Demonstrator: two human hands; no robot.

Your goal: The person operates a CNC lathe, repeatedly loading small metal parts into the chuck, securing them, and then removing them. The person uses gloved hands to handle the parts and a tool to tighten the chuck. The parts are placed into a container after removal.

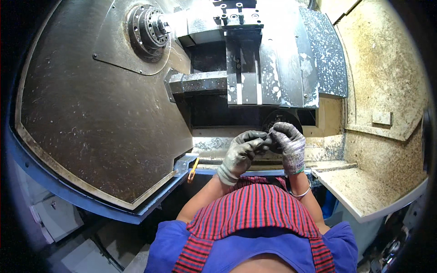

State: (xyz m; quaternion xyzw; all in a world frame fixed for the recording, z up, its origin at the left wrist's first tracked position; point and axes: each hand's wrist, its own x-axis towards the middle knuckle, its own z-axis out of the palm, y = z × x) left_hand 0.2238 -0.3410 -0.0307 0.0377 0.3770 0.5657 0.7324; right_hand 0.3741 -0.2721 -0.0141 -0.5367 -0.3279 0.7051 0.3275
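Both my hands wear grey knit gloves and meet in front of an open metal lathe. My left hand (241, 152) and my right hand (289, 143) pinch a small dark part (266, 142) between their fingertips; the part is too small to make out. They are held above the machine's front ledge (214, 144). The lathe's chuck (150, 28) sits up at the left on the dark slanted wall. The tool turret and slide (248, 59) stand straight beyond my hands.
A blue rim (91, 202) edges the machine's opening at lower left. An orange-handled tool (193, 169) lies on the front edge. A round dark disc (280, 119) sits just behind my hands. Chip-speckled beige panels (382, 91) and a shelf (364, 191) fill the right side.
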